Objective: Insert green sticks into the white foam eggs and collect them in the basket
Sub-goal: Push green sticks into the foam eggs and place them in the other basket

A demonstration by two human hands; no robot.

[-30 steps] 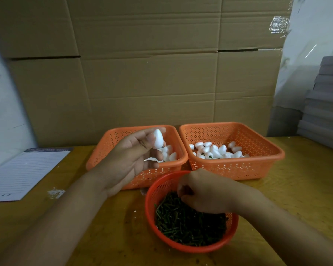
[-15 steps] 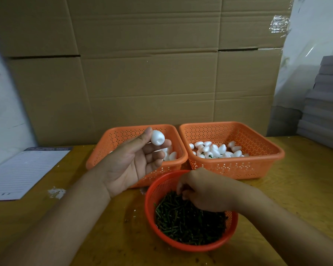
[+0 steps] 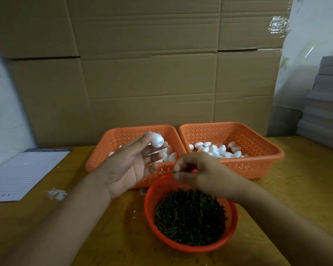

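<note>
A left hand (image 3: 132, 166) pinches a white foam egg (image 3: 157, 139) at its fingertips above the square orange basket (image 3: 102, 150); right hand (image 3: 198, 172), blurred, pinches a green stick (image 3: 174, 171) over the round red basket (image 3: 233, 225)

Matt foam egg (image 3: 157, 140); perforated plastic basket (image 3: 261, 166).

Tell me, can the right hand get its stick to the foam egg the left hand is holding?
Probably yes. The right hand sits just right of and below the egg, which is pinched clear above the left basket, nothing between.
</note>
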